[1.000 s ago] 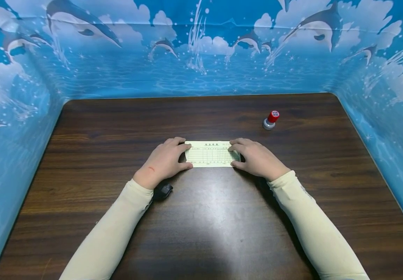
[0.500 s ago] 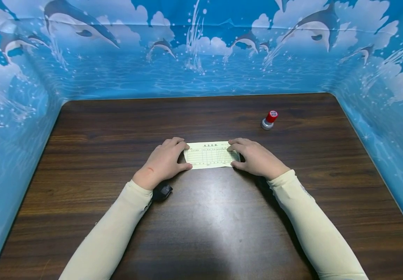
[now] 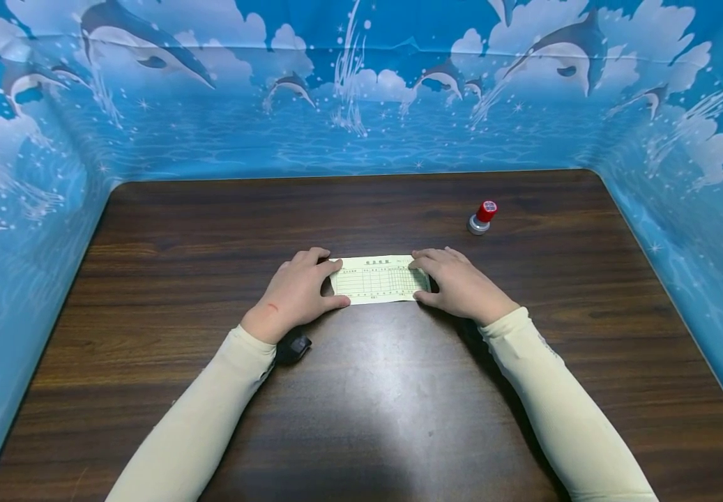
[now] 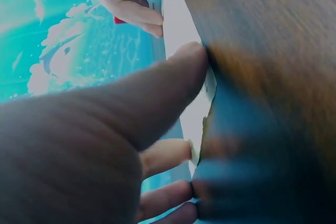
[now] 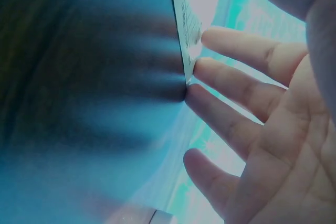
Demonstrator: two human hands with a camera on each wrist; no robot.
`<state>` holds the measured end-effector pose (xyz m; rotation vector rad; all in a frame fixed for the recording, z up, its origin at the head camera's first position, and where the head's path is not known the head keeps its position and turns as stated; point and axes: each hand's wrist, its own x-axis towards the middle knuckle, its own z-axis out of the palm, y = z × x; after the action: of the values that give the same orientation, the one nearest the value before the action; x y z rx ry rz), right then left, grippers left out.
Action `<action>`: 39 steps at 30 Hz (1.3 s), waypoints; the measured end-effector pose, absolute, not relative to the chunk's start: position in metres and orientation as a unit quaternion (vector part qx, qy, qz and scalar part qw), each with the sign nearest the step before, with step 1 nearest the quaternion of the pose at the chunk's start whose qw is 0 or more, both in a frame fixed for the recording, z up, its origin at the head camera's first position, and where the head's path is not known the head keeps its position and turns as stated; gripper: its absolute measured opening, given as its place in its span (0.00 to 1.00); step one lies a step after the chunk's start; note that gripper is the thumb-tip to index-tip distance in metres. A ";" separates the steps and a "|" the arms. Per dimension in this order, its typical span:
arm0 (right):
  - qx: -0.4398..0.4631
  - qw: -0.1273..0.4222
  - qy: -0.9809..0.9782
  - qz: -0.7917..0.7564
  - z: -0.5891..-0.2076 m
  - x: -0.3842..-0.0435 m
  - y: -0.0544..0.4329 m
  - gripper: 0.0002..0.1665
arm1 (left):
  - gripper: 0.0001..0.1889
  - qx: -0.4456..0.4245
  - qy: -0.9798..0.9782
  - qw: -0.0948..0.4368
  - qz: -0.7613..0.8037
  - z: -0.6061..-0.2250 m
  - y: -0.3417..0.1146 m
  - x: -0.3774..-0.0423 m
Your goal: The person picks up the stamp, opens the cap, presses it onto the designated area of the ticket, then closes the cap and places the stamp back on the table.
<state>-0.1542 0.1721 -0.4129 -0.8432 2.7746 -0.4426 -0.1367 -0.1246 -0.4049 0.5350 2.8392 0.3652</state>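
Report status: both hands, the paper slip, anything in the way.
Left hand touching paper slip at its left end, right hand at its right. Slip between them, printed face up. Red-topped object beyond right hand, apparently not in the way.

Passable gap between right grip [image 3: 458,284] and cylinder [image 3: 483,217]

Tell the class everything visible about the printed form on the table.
The printed form is a pale yellow-green rectangle, apparently paper, with a dark heading along its far edge and a ruled grid below; the lettering is too small to read. Its left end looks uneven in the left wrist view. It lies nearly flat on the dark wood-grained table, long edges running left to right, with the left hand and right hand touching its ends.
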 end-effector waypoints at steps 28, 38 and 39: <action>-0.267 0.063 0.951 -0.143 -0.412 -0.149 0.171 0.27 | 0.43 0.150 0.968 0.130 0.156 -0.410 -0.130 -0.141; -0.258 0.073 0.951 -0.156 -0.411 -0.151 0.173 0.29 | 0.44 0.141 0.967 0.145 0.156 -0.409 -0.128 -0.142; -0.259 0.072 0.951 -0.156 -0.411 -0.151 0.173 0.29 | 0.43 0.141 0.967 0.143 0.156 -0.409 -0.128 -0.142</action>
<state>-0.1507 0.1733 -0.4109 -0.7770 2.8572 -0.4690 -0.1417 -0.1279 -0.4093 0.4069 2.7897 0.4500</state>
